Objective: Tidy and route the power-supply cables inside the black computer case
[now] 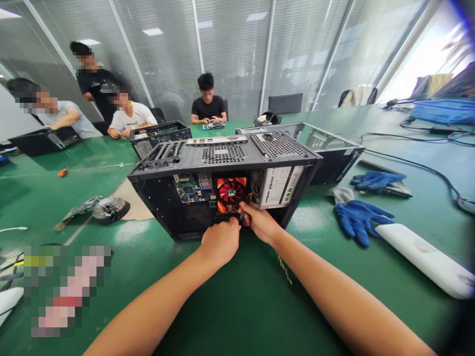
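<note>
An open black computer case [156, 202] lies in front of me on the table, its open side towards me. Inside are a motherboard [191, 189], a red and black cooling fan [232, 194] and a white-labelled power supply [281, 187]. My left hand [222, 240] is closed just below the fan, at the case's lower edge. Close beside it, my right hand [258, 220] pinches at the fan's lower right corner, under the power supply. What either hand holds is hidden between the fingers. A yellow and black cable [285, 267] hangs below my right forearm.
More computer cases [334, 160] stand behind. Blue work gloves [358, 215] and a long white object [423, 257] lie at right. A round metallic object [110, 210] sits at left by brown cardboard [139, 202]. Several people are across the green table [122, 272], one handling a circuit board [213, 126].
</note>
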`<state>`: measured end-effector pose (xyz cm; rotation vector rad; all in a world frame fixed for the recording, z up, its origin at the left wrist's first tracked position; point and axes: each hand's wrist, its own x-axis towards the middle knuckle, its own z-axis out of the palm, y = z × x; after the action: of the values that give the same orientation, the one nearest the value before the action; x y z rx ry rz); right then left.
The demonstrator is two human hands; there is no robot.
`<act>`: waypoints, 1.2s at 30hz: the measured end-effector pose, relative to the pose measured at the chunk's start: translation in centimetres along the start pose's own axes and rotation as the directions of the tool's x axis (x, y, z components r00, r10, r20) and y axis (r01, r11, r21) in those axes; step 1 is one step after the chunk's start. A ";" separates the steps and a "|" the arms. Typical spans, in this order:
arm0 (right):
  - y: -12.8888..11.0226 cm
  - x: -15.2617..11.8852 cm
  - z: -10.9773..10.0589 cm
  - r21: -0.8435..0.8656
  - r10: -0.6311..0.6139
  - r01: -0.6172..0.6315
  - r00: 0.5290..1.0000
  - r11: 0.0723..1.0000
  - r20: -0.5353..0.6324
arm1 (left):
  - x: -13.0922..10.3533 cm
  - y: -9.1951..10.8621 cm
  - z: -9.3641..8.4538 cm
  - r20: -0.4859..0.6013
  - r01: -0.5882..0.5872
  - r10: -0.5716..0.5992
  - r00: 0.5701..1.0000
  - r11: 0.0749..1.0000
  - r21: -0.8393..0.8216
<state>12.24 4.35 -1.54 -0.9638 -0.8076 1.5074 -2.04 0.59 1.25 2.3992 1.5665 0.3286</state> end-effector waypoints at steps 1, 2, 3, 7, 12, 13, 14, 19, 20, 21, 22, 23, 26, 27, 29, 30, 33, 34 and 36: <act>0.0 0.0 -0.1 0.003 0.001 -0.001 1.000 1.000 0.008 | 0.0 -0.1 0.0 0.002 -0.010 0.010 1.000 1.000 -0.016; 0.0 0.0 -0.2 0.005 -0.001 0.001 1.000 1.000 0.016 | 0.0 -0.2 0.0 0.002 -0.016 0.016 1.000 0.999 -0.033; 0.0 0.1 -0.2 0.010 0.001 -0.002 1.000 1.000 0.024 | -0.1 -0.3 0.0 0.002 -0.018 0.018 1.000 0.998 -0.055; -0.1 0.0 -0.4 0.034 0.011 -0.013 0.999 0.999 0.044 | -0.2 -0.3 -0.1 -0.002 -0.032 0.032 0.999 0.987 -0.157; -0.2 -0.2 -0.1 -0.009 -0.004 0.004 1.000 1.000 0.028 | -0.3 0.0 -0.1 0.051 0.022 -0.017 0.999 0.996 -0.084; -0.2 -0.2 0.0 -0.024 -0.010 0.010 1.000 1.000 0.016 | -0.3 0.1 0.0 0.048 0.037 -0.034 0.998 0.996 -0.079; -0.2 -0.2 0.1 -0.039 -0.017 0.017 1.000 0.999 0.003 | -0.3 0.2 0.1 0.036 0.049 -0.046 0.998 0.996 -0.074; -0.1 -0.2 0.5 -0.126 -0.061 0.054 0.997 0.991 -0.048 | -0.2 0.3 0.8 -0.031 0.088 -0.091 0.995 0.991 -0.100; 0.0 -0.1 0.6 -0.137 -0.065 0.057 0.996 0.989 -0.055 | -0.1 0.2 1.0 -0.042 0.088 -0.095 0.995 0.987 -0.137; 0.0 -0.1 0.5 -0.144 -0.068 0.059 0.996 0.988 -0.062 | -0.1 0.1 1.1 -0.050 0.085 -0.095 0.994 0.981 -0.175; 0.1 -0.1 0.5 -0.147 -0.070 0.060 0.996 0.987 -0.063 | -0.1 0.0 1.1 -0.052 0.077 -0.089 0.995 0.976 -0.204; 0.1 -0.1 0.4 -0.147 -0.069 0.060 0.996 0.987 -0.059 | -0.1 -0.1 1.2 -0.048 0.066 -0.079 0.996 0.973 -0.222; 0.2 -0.1 0.2 -0.115 -0.054 0.051 0.998 0.992 -0.031 | -0.1 -0.4 1.1 -0.016 0.048 -0.053 0.998 0.977 -0.207; 0.1 -0.1 0.1 -0.099 -0.047 0.045 0.999 0.994 -0.020 | -0.2 -0.5 1.0 -0.008 0.048 -0.050 0.999 0.979 -0.200; 0.0 -0.1 0.0 -0.071 -0.036 0.036 0.999 0.997 -0.004 | -0.2 -0.5 0.9 -0.006 0.051 -0.053 0.999 0.973 -0.226; 0.0 -0.1 0.0 -0.061 -0.035 0.035 0.999 0.998 0.000 | -0.3 -0.5 0.9 -0.008 0.053 -0.057 0.998 0.965 -0.256; -0.2 -0.1 0.0 -0.052 -0.041 0.042 0.999 0.998 0.005 | -0.4 -0.5 1.0 -0.004 0.057 -0.062 0.998 0.943 -0.329; -0.2 -0.2 0.0 -0.053 -0.045 0.045 0.999 0.998 0.004 | -0.4 -0.4 1.1 0.000 0.057 -0.061 0.998 0.944 -0.325; -0.2 -0.2 0.1 -0.070 -0.052 0.051 0.999 0.996 -0.012 | -0.3 -0.3 1.2 0.003 0.051 -0.052 0.999 0.962 -0.266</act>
<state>12.20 4.22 -1.27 -0.9962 -0.8735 1.4355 -2.07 0.29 -0.04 2.1503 1.4787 0.5004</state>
